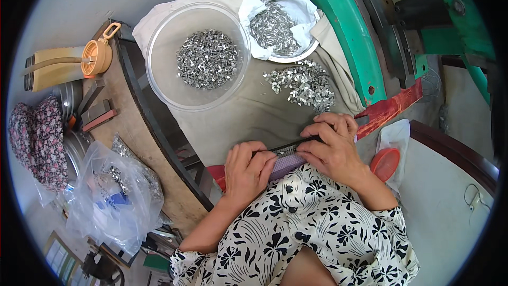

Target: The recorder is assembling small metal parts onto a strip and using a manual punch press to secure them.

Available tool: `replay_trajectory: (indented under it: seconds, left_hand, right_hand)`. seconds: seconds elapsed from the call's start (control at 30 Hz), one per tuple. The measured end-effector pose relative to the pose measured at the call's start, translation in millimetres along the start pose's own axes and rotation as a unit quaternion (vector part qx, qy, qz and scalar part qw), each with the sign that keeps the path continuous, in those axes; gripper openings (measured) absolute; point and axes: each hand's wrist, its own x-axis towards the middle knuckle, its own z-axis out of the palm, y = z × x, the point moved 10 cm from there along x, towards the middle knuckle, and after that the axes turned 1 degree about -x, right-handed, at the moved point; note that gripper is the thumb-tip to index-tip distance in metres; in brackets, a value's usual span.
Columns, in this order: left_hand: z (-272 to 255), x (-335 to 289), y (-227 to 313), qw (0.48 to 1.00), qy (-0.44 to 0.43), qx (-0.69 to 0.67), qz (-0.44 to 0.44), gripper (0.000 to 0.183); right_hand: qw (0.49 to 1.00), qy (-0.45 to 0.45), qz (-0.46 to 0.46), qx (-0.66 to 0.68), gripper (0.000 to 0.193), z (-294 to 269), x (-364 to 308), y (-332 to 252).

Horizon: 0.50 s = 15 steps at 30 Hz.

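Note:
Both hands work close to my body at the near edge of the cloth-covered table. The fingers of my left hand (247, 168) are bent and pressed together; any small piece in them is hidden. My right hand (333, 145) is closed in a pinch, its fingertips also hiding what they grip. Between the hands run a dark narrow strip (293, 144) and a row of small metal pieces (287, 152), above a purple checked cloth (286, 165). Beyond my right hand lies a loose pile of flat shiny metal pieces (307, 86).
A clear round tub (153, 77) holds many small metal parts. Beside it, a bowl (308, 53) lined with white plastic holds thin metal pins. A green machine (352, 37) stands at right. Leftward are a wooden bench (129, 127), an orange-lidded bottle (97, 58) and a clear plastic bag (100, 212).

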Motion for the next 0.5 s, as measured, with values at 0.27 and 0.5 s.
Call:
replay_trajectory:
  seconds: [0.27, 0.5]
  left_hand:
    - [-4.7, 4.0, 3.4, 1.0, 0.009, -0.016, -0.007, 0.025]
    - [11.7, 14.2, 12.2, 0.999, -0.026, 0.03, 0.021, 0.019]
  right_hand:
    - [0.996, 0.087, -0.009, 0.005, 0.018, -21.8, 43.2, 21.5]
    - [0.994, 0.087, -0.049, -0.053, 0.015, -5.0, 85.3, 14.1]
